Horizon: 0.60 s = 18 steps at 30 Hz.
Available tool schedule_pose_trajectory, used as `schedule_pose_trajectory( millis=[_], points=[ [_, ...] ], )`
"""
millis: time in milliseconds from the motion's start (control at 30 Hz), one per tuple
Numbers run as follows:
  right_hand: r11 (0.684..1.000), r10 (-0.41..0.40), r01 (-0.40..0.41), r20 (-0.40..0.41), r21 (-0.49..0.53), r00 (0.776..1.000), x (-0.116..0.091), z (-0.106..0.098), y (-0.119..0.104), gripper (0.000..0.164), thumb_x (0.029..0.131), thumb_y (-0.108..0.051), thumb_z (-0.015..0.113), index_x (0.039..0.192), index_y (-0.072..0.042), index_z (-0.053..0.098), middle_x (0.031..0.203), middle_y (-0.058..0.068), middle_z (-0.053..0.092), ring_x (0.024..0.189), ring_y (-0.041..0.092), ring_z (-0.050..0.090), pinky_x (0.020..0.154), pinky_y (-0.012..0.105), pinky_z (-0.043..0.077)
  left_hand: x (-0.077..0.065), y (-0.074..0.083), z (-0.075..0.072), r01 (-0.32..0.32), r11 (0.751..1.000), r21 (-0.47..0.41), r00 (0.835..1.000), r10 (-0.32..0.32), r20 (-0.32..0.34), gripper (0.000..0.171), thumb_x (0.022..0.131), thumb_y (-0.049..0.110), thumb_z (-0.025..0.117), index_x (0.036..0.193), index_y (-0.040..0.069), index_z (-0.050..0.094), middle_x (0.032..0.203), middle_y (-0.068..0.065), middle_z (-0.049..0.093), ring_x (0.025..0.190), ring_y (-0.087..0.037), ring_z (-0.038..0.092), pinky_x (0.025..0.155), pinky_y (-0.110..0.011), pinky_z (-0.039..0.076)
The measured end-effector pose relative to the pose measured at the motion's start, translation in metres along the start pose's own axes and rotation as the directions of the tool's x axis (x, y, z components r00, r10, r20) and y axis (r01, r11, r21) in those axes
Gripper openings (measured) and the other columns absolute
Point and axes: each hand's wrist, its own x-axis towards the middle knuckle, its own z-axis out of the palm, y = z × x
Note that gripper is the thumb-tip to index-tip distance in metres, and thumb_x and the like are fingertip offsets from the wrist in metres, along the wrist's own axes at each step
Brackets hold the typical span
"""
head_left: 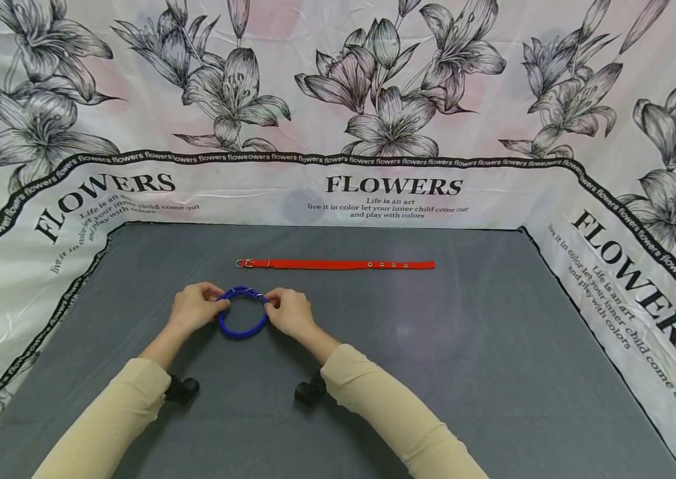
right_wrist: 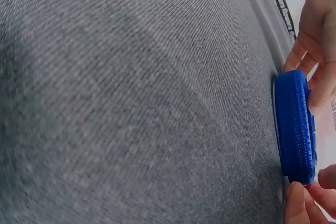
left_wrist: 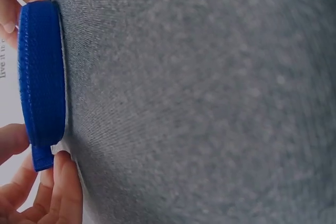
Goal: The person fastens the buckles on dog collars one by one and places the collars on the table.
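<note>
A blue collar with a metal buckle is closed into a ring and stands on its edge on the grey cloth. My left hand pinches the ring's left side between thumb and fingers. On the opposite side, near the metal fittings, my right hand grips the band with thumb and fingertips. The left wrist view shows the outer face of the blue collar, with a short strap end sticking out below. From the right wrist, the collar appears edge-on with fingers at both ends.
Beyond the hands, a red collar lies stretched out flat, buckle at left and eyelets at right. Grey cloth covers the work surface. Flower-printed fabric rises at the back and sides. A dark object sits by each cuff.
</note>
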Motion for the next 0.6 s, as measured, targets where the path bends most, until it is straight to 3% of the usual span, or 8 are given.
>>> schedule_pose_trajectory(
  millis=[133,367,600],
  points=[
    [1.0,-0.021,0.021,-0.006,-0.012,1.0,0.001,-0.002,0.001,0.015,0.086,-0.017,0.062,0.098,-0.015,0.07,0.084,-0.005,0.068,0.074,0.009,0.061,0.07,0.028,0.047,0.0,-0.002,-0.002,-0.007,0.999,0.044,1.0,0.006,0.023,0.029,0.084,0.025,0.065,0.102,0.003,0.065,0.095,-0.015,0.066,0.066,-0.013,0.06,0.057,-0.026,0.043],
    [0.995,-0.095,0.095,-0.011,-0.031,0.995,0.006,-0.016,0.012,0.012,0.088,-0.017,0.061,0.096,-0.015,0.069,0.088,-0.002,0.066,0.077,0.01,0.059,0.068,0.025,0.047,0.004,-0.004,-0.01,-0.046,0.995,0.092,0.998,0.042,0.048,0.032,0.087,0.028,0.061,0.104,0.001,0.064,0.102,-0.018,0.065,0.088,-0.031,0.059,0.069,-0.038,0.046],
    [0.985,-0.167,0.167,0.001,-0.048,0.986,0.018,-0.04,0.036,0.013,0.09,-0.018,0.059,0.1,-0.013,0.066,0.096,0.001,0.065,0.084,0.013,0.061,0.073,0.027,0.049,0.009,0.003,-0.021,-0.073,0.993,0.092,0.997,0.07,0.027,0.032,0.088,0.025,0.06,0.106,0.0,0.063,0.101,-0.018,0.066,0.082,-0.028,0.061,0.07,-0.039,0.047]
  ],
)
